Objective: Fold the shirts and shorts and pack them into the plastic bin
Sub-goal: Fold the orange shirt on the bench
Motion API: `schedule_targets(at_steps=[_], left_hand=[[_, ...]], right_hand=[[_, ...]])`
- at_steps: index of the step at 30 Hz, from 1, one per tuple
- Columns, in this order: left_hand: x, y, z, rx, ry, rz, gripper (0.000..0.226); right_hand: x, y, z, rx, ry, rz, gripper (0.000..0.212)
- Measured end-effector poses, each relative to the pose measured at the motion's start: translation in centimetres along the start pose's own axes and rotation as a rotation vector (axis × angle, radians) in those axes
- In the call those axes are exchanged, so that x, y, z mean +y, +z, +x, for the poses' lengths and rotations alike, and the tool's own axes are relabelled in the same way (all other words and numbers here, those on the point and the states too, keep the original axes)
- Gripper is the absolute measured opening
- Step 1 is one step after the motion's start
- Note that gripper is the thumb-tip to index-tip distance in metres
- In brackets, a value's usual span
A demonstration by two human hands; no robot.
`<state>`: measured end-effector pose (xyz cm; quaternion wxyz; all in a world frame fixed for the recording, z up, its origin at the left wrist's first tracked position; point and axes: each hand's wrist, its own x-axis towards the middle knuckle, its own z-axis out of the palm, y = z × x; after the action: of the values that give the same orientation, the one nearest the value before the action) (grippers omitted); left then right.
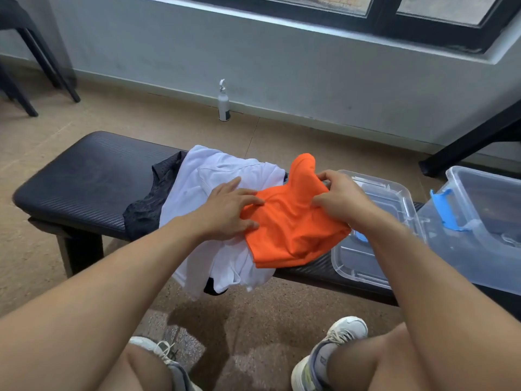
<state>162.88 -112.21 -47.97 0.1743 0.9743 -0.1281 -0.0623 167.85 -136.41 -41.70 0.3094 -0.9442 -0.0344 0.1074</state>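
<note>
Left hand [228, 210] flat on orange garment [290, 230], right hand [341, 197] pinching its upper edge, plastic bin [479, 221] beside

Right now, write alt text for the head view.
A person's left hand presses flat on an orange garment while the right hand pinches its far edge, on a black bench over white clothing and a dark mesh garment. A clear plastic bin and its lid sit at right.

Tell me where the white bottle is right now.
In the head view, the white bottle stands on the floor against the grey wall, beyond the black bench.
</note>
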Motion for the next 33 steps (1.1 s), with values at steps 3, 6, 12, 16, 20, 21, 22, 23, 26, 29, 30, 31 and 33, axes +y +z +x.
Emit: schedule_targets(at_steps=[3, 6, 12, 16, 20, 21, 22, 23, 26, 29, 30, 31, 33], left_hand=[[-0.6, 0.1, 0.2, 0.068, -0.010, -0.092, 0.062], [-0.8, -0.5, 0.0, 0.266, -0.076, -0.316, 0.050], [-0.9, -2.0, -0.2, 0.473, -0.375, -0.553, 0.030], [-0.7, -1.9, -0.5, 0.446, -0.402, -0.507, 0.046], [-0.1, -1.7, -0.1, 0.383, -0.384, -0.490, 0.060], [0.0, -1.5, 0.1, 0.365, -0.373, -0.489, 0.064], [0.1, -1.4, 0.3, 0.346, -0.360, -0.480, 0.067], [0.2, -1.2, 0.5, 0.336, -0.348, -0.470, 0.070], [0.4, -0.9, 1.3, 0.322, -0.331, -0.450, 0.080], [0.7, -1.2, 1.7, 0.305, -0.304, -0.508, 0.083], [0.8, -1.3, 1.7, 0.324, -0.290, -0.535, 0.076], [0.8, -1.4, 1.8, 0.360, -0.278, -0.555, 0.065], [0.9, -1.9, 1.7, 0.448, -0.257, -0.554, 0.042]], right_hand=[[-1.4, 1.2, -0.7, -0.042, -0.056, -0.003, 0.047], [-3.2, 3.0, -1.7, -0.087, -0.147, -0.036, 0.053], [-5.1, 6.3, -4.0, -0.282, -0.262, -0.022, 0.037], [-4.6, 5.3, -3.7, -0.356, -0.202, 0.143, 0.029], [-2.7, 3.6, -2.2, -0.171, -0.144, 0.008, 0.031], [-2.3, 3.5, -2.0, -0.155, -0.115, -0.029, 0.038], [-1.9, 3.5, -1.9, -0.161, -0.095, -0.072, 0.045], [-1.7, 3.7, -2.0, -0.183, -0.095, -0.116, 0.051], [-1.7, 4.3, -2.4, -0.231, -0.170, -0.185, 0.060], [-1.6, 4.4, -2.5, -0.238, -0.227, -0.198, 0.059], [-1.5, 4.4, -2.5, -0.249, -0.234, -0.196, 0.058], [-1.4, 4.2, -2.4, -0.261, -0.239, -0.193, 0.056], [-1.3, 3.8, -2.3, -0.264, -0.241, -0.167, 0.048]])
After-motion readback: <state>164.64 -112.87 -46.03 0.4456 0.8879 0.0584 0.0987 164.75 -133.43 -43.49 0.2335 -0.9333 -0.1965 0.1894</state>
